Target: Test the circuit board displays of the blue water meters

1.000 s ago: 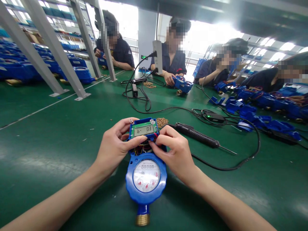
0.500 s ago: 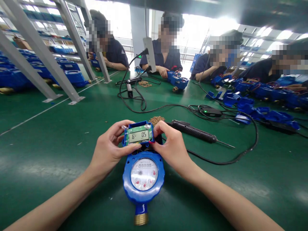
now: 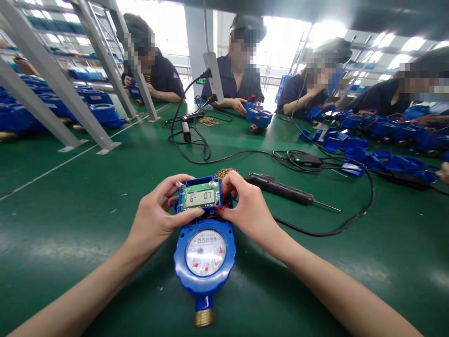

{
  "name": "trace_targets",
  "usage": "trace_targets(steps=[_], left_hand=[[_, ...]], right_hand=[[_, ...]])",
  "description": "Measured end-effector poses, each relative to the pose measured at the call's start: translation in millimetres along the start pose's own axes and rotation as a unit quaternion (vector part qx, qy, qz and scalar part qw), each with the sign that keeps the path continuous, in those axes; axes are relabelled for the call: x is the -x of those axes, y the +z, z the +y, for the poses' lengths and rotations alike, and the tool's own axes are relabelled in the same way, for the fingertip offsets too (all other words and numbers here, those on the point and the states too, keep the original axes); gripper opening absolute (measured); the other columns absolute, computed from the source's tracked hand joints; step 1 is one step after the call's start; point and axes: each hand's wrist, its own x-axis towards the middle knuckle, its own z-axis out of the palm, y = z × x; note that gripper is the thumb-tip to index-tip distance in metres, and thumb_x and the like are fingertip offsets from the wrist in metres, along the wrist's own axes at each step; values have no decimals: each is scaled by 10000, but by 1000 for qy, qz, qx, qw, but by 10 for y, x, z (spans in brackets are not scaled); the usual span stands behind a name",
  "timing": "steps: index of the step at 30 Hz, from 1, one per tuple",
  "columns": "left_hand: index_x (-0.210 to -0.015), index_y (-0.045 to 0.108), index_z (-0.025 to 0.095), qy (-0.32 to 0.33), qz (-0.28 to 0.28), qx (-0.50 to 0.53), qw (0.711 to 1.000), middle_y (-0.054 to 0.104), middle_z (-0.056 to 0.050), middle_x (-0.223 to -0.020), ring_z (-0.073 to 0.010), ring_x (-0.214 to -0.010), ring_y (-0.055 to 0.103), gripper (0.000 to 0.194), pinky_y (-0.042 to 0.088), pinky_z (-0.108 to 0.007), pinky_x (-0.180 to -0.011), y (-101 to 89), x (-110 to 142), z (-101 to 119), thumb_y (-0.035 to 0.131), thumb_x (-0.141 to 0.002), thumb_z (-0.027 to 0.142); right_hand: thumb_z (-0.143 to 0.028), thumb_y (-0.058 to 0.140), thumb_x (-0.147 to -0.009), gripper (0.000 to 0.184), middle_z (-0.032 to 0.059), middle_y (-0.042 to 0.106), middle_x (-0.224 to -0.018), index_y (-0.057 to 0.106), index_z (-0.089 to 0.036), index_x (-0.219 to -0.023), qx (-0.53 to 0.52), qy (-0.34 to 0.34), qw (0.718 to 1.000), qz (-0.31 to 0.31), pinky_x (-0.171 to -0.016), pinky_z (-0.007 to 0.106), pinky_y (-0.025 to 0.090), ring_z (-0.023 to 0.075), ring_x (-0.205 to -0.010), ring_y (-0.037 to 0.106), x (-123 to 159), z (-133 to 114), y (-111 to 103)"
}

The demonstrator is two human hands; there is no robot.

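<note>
A blue water meter (image 3: pixel 205 255) with a round dial and a brass end lies on the green table (image 3: pixel 87 206) in front of me. At its far end sits a green circuit board (image 3: pixel 199 197) with an LCD that reads "b- 07". My left hand (image 3: pixel 158 214) grips the board's left side, thumb under the display. My right hand (image 3: pixel 247 208) pinches its right side, where a red wire shows. Both hands are closed on the board.
A black electric screwdriver (image 3: pixel 280 189) with its cable lies just right of my hands, beside a small pile of brass screws (image 3: pixel 224 173). Several other people sit across the table with blue meter parts (image 3: pixel 365 154). Grey rack legs (image 3: pixel 70 93) stand at left.
The LCD reading went from 03 to 05 to 07. My hands and the board have settled lower onto the meter body, and the view has shifted slightly left.
</note>
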Motion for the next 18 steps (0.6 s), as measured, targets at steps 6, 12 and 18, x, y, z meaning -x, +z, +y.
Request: trace_targets(steps=[6,12,18], left_hand=[[-1151,624,310,1,2,4,1000,677,-9,-1186,-295,-1148,640,566,502,-464,-1044,-11,12,7,886,-650,343],[-1137,622,325,-9,5,2,1000,670,-8,-1188,-304,-1160,632,572,485,-497,-1071,-6,23,33,896,-638,368],[-1134,633,340,-8,6,33,999,680,10,-1172,-293,-1132,649,602,512,-476,-1058,-17,44,-12,923,-606,336]], right_hand=[[-190,849,-687,388,-49,557,-825,500,-191,-857,9,3,998,-67,-685,227,402,111,-753,498,-16,-73,-155],[-309,863,-722,384,-19,611,-920,568,-183,-932,19,-9,992,-122,-758,243,458,130,-838,561,-21,-113,-273],[-73,801,-746,253,-22,653,-854,595,-166,-859,62,-65,995,-43,-719,237,456,117,-780,587,25,-4,-146]])
